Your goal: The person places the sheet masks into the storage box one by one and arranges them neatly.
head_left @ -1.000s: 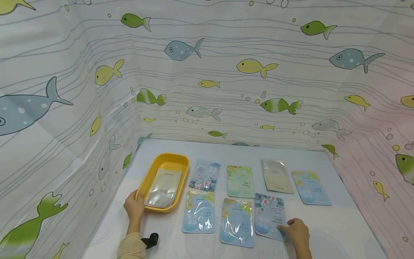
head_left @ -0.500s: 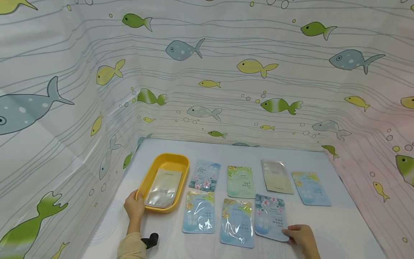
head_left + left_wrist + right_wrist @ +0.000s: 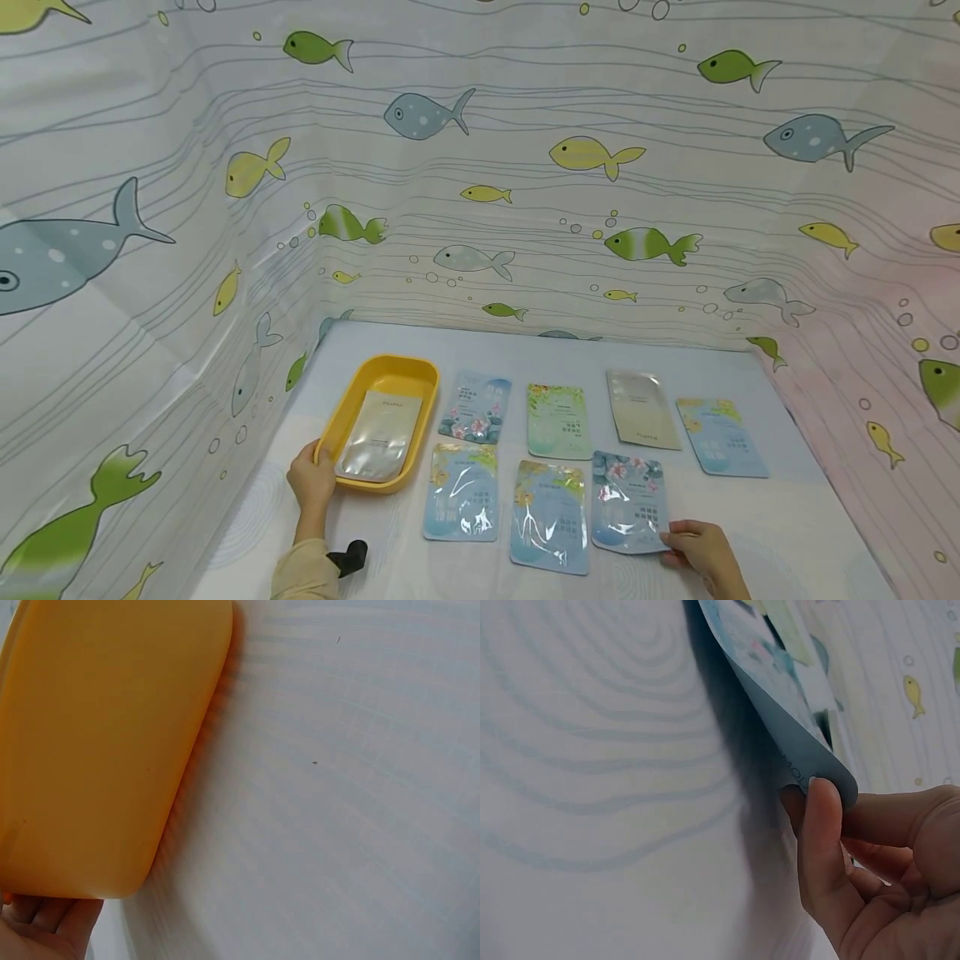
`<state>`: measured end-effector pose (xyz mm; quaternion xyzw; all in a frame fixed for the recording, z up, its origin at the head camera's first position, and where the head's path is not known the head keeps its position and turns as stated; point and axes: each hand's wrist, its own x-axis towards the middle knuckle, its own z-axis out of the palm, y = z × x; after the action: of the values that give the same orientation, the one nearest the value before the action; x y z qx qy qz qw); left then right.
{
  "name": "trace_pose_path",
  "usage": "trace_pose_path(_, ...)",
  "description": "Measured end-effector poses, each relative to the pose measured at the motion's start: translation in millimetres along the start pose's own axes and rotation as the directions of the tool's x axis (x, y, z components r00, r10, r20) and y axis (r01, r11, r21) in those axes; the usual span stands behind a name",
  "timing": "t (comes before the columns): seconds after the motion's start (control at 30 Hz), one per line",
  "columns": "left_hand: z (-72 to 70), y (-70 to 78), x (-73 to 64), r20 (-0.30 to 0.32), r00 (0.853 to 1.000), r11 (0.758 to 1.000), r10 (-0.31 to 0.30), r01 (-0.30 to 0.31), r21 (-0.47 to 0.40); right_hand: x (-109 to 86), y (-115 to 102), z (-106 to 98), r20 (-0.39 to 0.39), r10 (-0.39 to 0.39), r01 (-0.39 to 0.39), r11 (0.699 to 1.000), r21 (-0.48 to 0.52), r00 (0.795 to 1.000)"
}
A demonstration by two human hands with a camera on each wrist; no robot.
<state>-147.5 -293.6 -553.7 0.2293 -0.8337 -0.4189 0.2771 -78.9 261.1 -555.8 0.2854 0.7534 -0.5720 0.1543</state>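
Note:
My left hand (image 3: 312, 485) grips the near left corner of a yellow plastic tray (image 3: 432, 400); in the left wrist view the fingers (image 3: 75, 922) curl against the tray's end wall. A silver sheet mask packet (image 3: 379, 437) lies in the tray. My right hand (image 3: 703, 552) pinches the near right corner of a blue sheet mask packet with pink flowers (image 3: 630, 504). In the right wrist view that packet (image 3: 795, 742) has its held edge bent up, with a shadow beneath it, between thumb and fingers.
More mask packets lie in two rows: a blue floral packet (image 3: 475, 407), a green packet (image 3: 558, 421), a silver packet (image 3: 643, 408) and several blue-yellow packets (image 3: 550, 517). A black strap piece (image 3: 349, 557) juts from my left sleeve. A fish-print curtain (image 3: 480, 225) surrounds the table.
My right hand has shifted right along the flowered packet's near edge to its corner and now pinches it, lifting that corner slightly. My left hand and the tray have stayed put.

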Motion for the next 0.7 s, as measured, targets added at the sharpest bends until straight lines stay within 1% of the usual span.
trace_pose_path(0.1, 0.2, 1.4, 0.2, 0.004, 1.000, 1.000, 0.001, -0.001, -0.004, -4.8, -2.2, -0.8, 0.006, -0.033, 0.033, 0.999, 0.028, 0.999)
trace_pose_path(0.2, 0.2, 2.4, 0.5, 0.009, 1.000, 1.000, -0.003, 0.004, -0.007, -8.4, -4.7, -2.0, 0.003, -0.049, 0.049, 0.998, 0.046, 0.999)
trace_pose_path(0.37, -0.8, 3.4, 0.4, 0.012, 1.000, 1.000, -0.011, 0.011, -0.002, -11.8, -10.4, -4.9, -0.002, -0.060, 0.060, 0.996, 0.061, 0.998)
trace_pose_path(0.6, -2.0, 2.7, -0.7, 0.012, 1.000, 1.000, -0.007, 0.007, -0.007, -17.1, -16.8, -8.9, -0.013, -0.078, 0.079, 0.991, 0.111, 0.997)
trace_pose_path(0.7, -2.2, 2.4, -0.5, 0.017, 1.000, 1.000, -0.010, 0.010, 0.001, -19.7, -21.4, -10.0, -0.020, -0.081, 0.083, 0.991, 0.109, 0.996)
